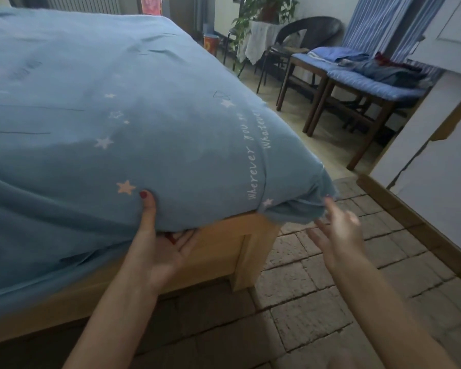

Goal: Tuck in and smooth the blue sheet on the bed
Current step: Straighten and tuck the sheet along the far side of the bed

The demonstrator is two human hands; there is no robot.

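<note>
The blue sheet (123, 107), printed with white stars and lettering, covers the bed and hangs over its near edge. My left hand (165, 243) grips the mattress edge through the sheet, thumb on top and fingers tucked underneath, lifting it off the wooden bed frame (224, 251). My right hand (338, 235) is blurred, fingers spread, just below the loose sheet corner (304, 206) that sticks out past the bed's corner. It holds nothing.
Two wooden chairs (357, 102) with blue striped cushions and folded clothes stand to the right of the bed. A dark wicker chair (309, 30) and a potted plant (266, 9) are behind. A white wall (437, 166) with wooden trim lies at right. The floor (317, 302) is brick.
</note>
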